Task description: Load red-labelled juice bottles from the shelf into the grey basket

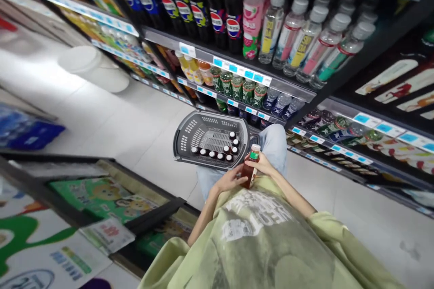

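Observation:
A dark brown drink bottle [249, 172] with a white cap and a green neck label stands slightly tilted in front of my shirt. My right hand [263, 164] is closed around its upper part from the right. From the other side, my left hand [231, 178] grips the lower body with its fingers against it. Just beyond my hands is a dark grey shopping basket [188, 128]. Several white-capped dark bottles [212, 155] stand upright inside, along its near and right sides.
A drinks shelf [291, 83] runs across the far side, with cola bottles [217, 13] and clear water bottles [298, 36]. White round stools [81, 59] stand on the floor at left. A dark display rack [142, 180] with green packages is close at lower left.

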Demonstrator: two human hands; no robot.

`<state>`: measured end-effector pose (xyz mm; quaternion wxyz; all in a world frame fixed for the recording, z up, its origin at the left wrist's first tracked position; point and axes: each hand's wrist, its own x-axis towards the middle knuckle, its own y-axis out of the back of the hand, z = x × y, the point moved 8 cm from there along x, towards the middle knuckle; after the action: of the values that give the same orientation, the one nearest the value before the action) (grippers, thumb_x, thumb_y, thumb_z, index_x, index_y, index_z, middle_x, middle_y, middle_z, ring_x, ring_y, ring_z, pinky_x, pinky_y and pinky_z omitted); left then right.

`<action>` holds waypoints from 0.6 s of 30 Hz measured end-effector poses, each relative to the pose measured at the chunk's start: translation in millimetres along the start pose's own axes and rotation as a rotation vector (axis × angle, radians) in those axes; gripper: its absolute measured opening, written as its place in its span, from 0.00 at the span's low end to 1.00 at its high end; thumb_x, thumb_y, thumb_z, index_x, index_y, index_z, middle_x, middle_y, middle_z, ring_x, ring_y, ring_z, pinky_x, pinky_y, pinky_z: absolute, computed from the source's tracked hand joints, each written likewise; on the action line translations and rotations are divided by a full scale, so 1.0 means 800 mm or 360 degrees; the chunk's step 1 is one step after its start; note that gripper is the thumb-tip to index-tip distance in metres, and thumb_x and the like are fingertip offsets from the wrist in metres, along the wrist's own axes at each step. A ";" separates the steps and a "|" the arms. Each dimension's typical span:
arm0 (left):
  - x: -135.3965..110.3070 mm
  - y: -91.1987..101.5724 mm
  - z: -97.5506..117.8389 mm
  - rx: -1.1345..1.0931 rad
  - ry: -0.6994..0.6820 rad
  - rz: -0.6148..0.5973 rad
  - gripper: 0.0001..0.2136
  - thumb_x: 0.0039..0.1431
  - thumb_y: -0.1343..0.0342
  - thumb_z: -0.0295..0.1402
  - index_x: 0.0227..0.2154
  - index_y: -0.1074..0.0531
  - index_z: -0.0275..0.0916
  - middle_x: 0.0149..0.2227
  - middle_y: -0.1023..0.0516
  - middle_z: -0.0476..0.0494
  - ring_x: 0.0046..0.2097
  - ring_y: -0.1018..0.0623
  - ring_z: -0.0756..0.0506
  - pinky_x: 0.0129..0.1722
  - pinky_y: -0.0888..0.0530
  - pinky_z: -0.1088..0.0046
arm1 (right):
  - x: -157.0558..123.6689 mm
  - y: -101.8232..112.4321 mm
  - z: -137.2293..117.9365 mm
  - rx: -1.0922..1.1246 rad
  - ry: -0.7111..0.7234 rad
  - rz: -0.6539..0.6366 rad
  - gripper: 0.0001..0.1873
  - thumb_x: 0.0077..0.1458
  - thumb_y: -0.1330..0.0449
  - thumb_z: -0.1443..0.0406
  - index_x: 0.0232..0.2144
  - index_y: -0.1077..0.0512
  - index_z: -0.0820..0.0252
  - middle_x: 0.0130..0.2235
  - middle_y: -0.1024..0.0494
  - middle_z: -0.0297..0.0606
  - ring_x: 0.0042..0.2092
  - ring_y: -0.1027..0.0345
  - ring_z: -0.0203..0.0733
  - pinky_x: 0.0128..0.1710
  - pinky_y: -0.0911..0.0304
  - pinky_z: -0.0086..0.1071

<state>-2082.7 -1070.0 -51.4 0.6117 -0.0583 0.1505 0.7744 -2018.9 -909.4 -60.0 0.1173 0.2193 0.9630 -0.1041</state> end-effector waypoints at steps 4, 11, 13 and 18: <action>-0.005 0.046 0.020 -0.0100 -0.0101 0.0549 0.32 0.70 0.42 0.51 0.69 0.33 0.39 0.61 0.20 0.32 0.60 0.20 0.35 0.55 0.19 0.57 | 0.016 -0.012 0.005 -0.0367 0.0000 -0.0095 0.30 0.43 0.20 0.53 0.44 0.25 0.56 0.40 0.17 0.35 0.40 0.24 0.43 0.48 0.26 0.40; 0.011 0.070 0.050 0.0168 -0.0186 0.0931 0.28 0.65 0.39 0.50 0.62 0.29 0.39 0.52 0.23 0.36 0.46 0.22 0.39 0.46 0.22 0.61 | 0.014 -0.068 -0.024 -0.1230 0.0132 -0.0419 0.32 0.44 0.23 0.57 0.52 0.26 0.51 0.49 0.15 0.39 0.48 0.20 0.55 0.53 0.28 0.45; 0.011 0.076 0.059 0.0349 -0.0165 0.1011 0.20 0.65 0.39 0.48 0.50 0.25 0.39 0.47 0.24 0.39 0.44 0.23 0.39 0.50 0.23 0.61 | 0.009 -0.084 -0.027 -0.1426 0.0167 -0.0509 0.30 0.44 0.24 0.59 0.49 0.25 0.52 0.48 0.15 0.43 0.49 0.20 0.58 0.53 0.28 0.45; -0.005 0.084 0.073 0.0628 -0.0025 0.1053 0.11 0.64 0.42 0.42 0.29 0.32 0.43 0.35 0.25 0.42 0.38 0.25 0.41 0.44 0.28 0.64 | 0.000 -0.100 -0.021 -0.1595 0.0218 -0.0545 0.27 0.44 0.24 0.57 0.45 0.25 0.55 0.45 0.15 0.49 0.49 0.20 0.63 0.52 0.27 0.49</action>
<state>-2141.5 -1069.8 15.7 0.3293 0.1182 0.3026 0.8866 -2057.3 -975.8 -32.2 0.1258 -0.0177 0.9220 0.3656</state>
